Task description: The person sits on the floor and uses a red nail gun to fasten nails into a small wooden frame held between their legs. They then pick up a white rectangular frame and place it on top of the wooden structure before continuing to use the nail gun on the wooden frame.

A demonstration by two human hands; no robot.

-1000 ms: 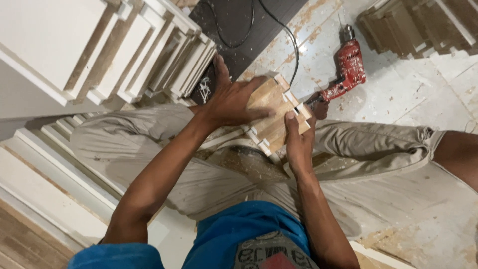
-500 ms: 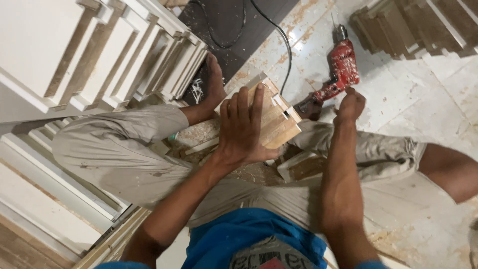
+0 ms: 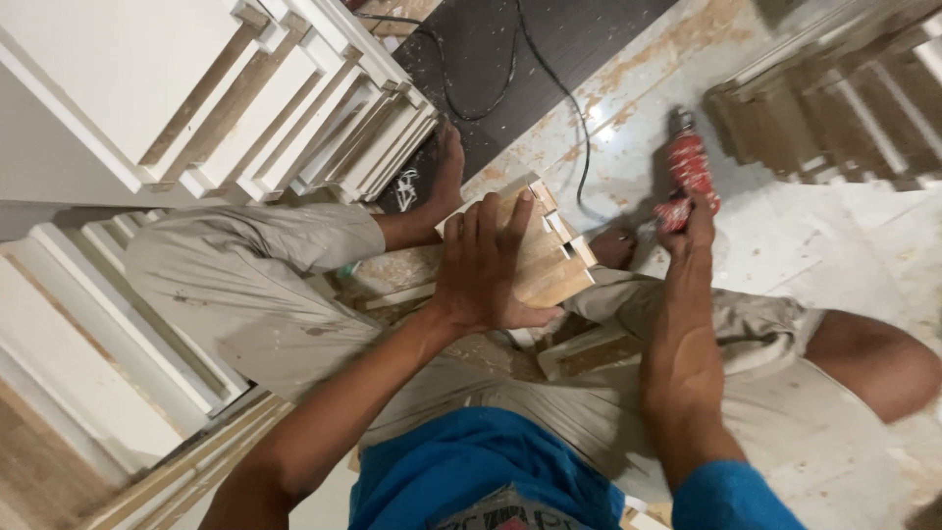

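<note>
My left hand [image 3: 486, 270] lies flat, fingers spread, on a small stack of light wooden pieces [image 3: 549, 260] resting on my lap between my knees. My right hand [image 3: 695, 218] has reached out to the floor and closes around the grip of a red corded power drill [image 3: 687, 172]. The drill lies on the dusty white floor with its black cord [image 3: 549, 79] running away toward the top. My bare feet [image 3: 446, 167] rest near the wood stack.
White framed panels [image 3: 245, 108] are stacked at the upper left and down the left side. Another pile of wooden moulded pieces [image 3: 844, 108] sits at the upper right. A dark mat [image 3: 510, 39] lies at the top. Sawdust covers the floor.
My right hand left the wooden stack and moved right to grasp the red drill. My left hand stayed pressed on the wood pieces.
</note>
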